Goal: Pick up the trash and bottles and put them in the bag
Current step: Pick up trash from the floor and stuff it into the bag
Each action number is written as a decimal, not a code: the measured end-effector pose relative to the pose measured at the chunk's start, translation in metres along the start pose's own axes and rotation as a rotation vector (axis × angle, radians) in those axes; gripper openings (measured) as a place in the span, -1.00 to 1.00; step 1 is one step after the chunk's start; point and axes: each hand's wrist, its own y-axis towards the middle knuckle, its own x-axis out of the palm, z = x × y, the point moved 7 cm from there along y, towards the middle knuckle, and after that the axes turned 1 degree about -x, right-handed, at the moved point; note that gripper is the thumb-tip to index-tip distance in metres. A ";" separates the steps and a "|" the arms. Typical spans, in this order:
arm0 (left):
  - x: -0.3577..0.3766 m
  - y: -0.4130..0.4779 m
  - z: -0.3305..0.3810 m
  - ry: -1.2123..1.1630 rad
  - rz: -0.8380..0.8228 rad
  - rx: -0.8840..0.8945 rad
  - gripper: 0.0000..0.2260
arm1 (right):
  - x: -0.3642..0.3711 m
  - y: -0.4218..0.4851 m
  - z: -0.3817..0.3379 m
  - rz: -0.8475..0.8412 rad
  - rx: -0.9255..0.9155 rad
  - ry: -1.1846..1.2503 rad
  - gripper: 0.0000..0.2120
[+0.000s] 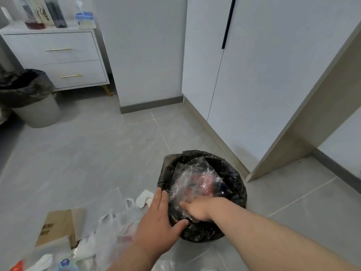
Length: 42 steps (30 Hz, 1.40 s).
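A black trash bag (232,173) lines a round bin on the floor in front of me. Inside it lies crumpled clear plastic (195,177) with something pink under it. My right hand (195,209) presses down on that plastic inside the bag, fingers partly hidden by it. My left hand (156,220) rests flat on the bag's near left rim, fingers spread, thumb on the black film. Loose trash lies at lower left: white plastic bags (117,225), a brown cardboard piece (58,223), a crumpled tissue (144,198) and a bottle with a blue label (65,264).
A second grey bin with a black liner (29,98) stands at the far left beside a white drawer cabinet (58,55) holding a tissue box and bottles. White wardrobe doors (254,75) and a beige panel (312,114) close off the right side.
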 end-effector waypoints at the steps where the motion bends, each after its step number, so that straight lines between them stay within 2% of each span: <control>1: 0.002 0.001 -0.002 -0.024 0.004 -0.001 -0.10 | 0.004 0.011 0.003 -0.030 0.032 -0.002 -0.30; 3: 0.005 0.002 -0.005 -0.055 0.018 0.002 -0.10 | 0.016 0.027 0.008 -0.109 0.066 -0.033 -0.35; 4: 0.006 0.002 -0.006 -0.066 0.019 0.001 -0.09 | 0.021 0.029 0.008 -0.138 0.079 -0.028 -0.44; 6: 0.008 0.003 -0.009 -0.095 0.019 -0.004 -0.08 | 0.026 0.035 0.007 -0.118 0.091 0.055 -0.56; 9: 0.010 0.004 -0.011 -0.118 0.012 -0.002 -0.07 | 0.026 0.036 0.004 -0.064 0.079 0.104 -0.59; 14: 0.003 0.006 -0.007 -0.047 -0.068 -0.015 -0.03 | -0.042 0.003 -0.011 0.337 -0.142 0.206 -0.73; 17: -0.015 0.000 -0.006 -0.051 -0.134 0.003 -0.01 | -0.079 -0.039 -0.032 0.502 -0.229 0.359 -0.79; 19: -0.040 -0.015 -0.011 -0.118 -0.112 0.013 -0.07 | -0.098 -0.071 -0.055 0.580 -0.304 0.435 -0.83; 21: -0.068 -0.036 -0.028 -0.150 -0.053 0.006 -0.22 | -0.107 -0.100 -0.085 0.610 -0.395 0.441 -0.83; 24: -0.088 -0.076 -0.091 -0.242 -0.044 -0.193 -0.55 | -0.101 -0.122 -0.132 0.589 -0.477 0.421 -0.87; 26: -0.086 -0.110 -0.150 -0.448 -0.067 -0.404 -0.80 | -0.083 -0.117 -0.166 0.533 -0.492 0.325 -0.84; 27: -0.082 -0.128 -0.178 -0.519 -0.077 -0.496 -0.87 | -0.070 -0.110 -0.181 0.490 -0.492 0.261 -0.81; 31: -0.072 -0.180 -0.265 -0.507 -0.069 -0.719 -0.90 | -0.010 -0.066 -0.227 0.270 -0.491 -0.032 -0.69; 35: -0.049 -0.199 -0.324 -0.493 -0.047 -0.881 -0.93 | 0.033 -0.023 -0.240 0.154 -0.461 -0.163 -0.63; 36: -0.043 -0.198 -0.337 -0.488 -0.027 -0.898 -0.93 | 0.043 -0.012 -0.241 0.124 -0.447 -0.174 -0.63; 39: -0.031 -0.192 -0.369 -0.458 0.060 -0.988 -0.50 | 0.069 0.019 -0.236 0.066 -0.378 -0.179 -0.62; 42: -0.020 -0.175 -0.387 -0.396 0.066 -1.037 -0.29 | 0.091 0.044 -0.227 0.034 -0.297 -0.175 -0.56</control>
